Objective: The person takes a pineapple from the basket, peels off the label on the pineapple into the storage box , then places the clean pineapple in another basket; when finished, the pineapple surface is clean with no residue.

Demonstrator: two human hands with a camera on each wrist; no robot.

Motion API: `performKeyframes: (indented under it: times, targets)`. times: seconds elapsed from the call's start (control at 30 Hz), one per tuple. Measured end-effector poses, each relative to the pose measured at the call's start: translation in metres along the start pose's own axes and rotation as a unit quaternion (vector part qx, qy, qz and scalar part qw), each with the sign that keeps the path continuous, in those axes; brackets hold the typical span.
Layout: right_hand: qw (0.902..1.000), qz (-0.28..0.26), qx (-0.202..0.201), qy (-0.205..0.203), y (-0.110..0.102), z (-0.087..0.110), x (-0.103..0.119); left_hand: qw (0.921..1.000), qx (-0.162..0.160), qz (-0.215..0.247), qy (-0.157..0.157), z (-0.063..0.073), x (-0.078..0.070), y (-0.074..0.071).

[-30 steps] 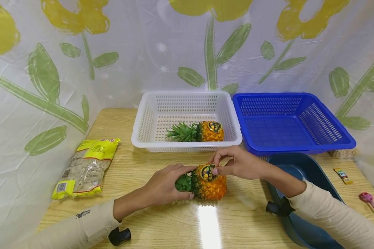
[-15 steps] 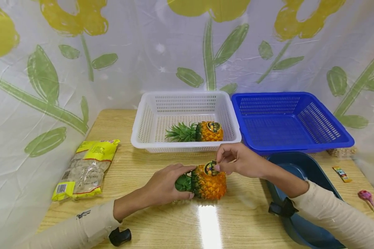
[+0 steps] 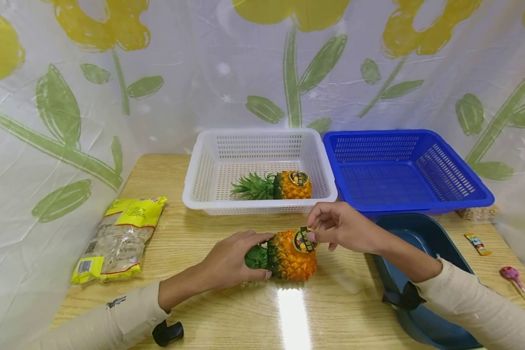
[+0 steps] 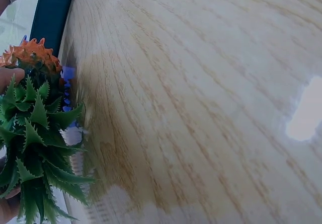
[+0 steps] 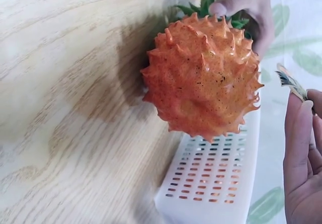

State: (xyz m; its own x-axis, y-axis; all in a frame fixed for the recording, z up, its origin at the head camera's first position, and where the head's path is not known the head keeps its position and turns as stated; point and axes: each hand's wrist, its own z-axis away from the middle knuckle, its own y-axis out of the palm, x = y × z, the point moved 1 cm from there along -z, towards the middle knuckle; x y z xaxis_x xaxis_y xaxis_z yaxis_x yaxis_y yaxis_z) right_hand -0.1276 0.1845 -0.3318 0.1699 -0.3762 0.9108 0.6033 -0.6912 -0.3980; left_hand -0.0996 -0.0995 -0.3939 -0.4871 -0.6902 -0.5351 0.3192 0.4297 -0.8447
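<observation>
White basket (image 3: 227, 205) at the back has a pineapple (image 3: 295, 187) lying in it, sticker up, leaves to the left. Blue basket (image 3: 420, 206) is right next to it, and a dark teal tub (image 3: 407, 238) sits in front of that with the right forearm across it, hiding part of the inside.

The other pineapple, the orange one (image 3: 290, 267), is on its side on the table (image 3: 227, 321) in front of the white basket. Left hand (image 3: 229, 260) has its grip round the leafy end; right hand (image 3: 347, 226) is pinching a round sticker (image 3: 305, 241), which shows clear of the fruit in the right wrist view.

Yellow-and-clear bag (image 3: 120, 243) on the left, little candy packet (image 3: 478, 244) and a lollipop (image 3: 510, 273) far right. Bag's got a barcode; the sticker and packet print are too small for me to read.
</observation>
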Motion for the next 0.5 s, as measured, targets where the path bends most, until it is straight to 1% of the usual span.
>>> performKeyframes:
  times: [0.17, 0.37, 0.5]
  targets:
    - [1.0000, 0.005, -0.005, 0.006, -0.004, 0.006, -0.001, 1.0000, 0.005, 0.000, -0.006, 0.001, 0.000, 0.000]
    - [0.9996, 0.009, -0.016, 0.020, -0.010, 0.014, -0.001, 1.0000, 0.005, 0.002, -0.004, 0.001, -0.001, -0.001]
    - [0.9995, 0.006, -0.015, 0.029, -0.015, 0.020, -0.003, 0.9999, 0.009, 0.006, -0.009, 0.001, -0.001, -0.001]
